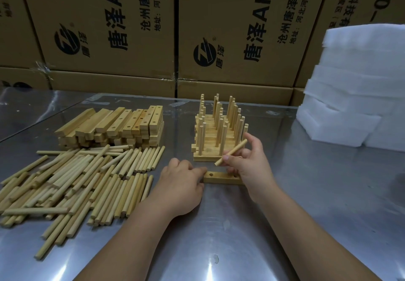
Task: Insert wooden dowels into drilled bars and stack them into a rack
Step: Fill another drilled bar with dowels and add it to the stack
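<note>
A drilled wooden bar lies flat on the metal table in front of me, one hole showing near its left end. My left hand holds the bar's left end with its fingertips. My right hand pinches a single wooden dowel, tilted, just above the bar's right part. Behind them stands the rack: stacked bars with several upright dowels.
A pile of loose dowels covers the table's left side. Stacked drilled bars sit behind that pile. White foam blocks are stacked at the right, and cardboard boxes line the back edge.
</note>
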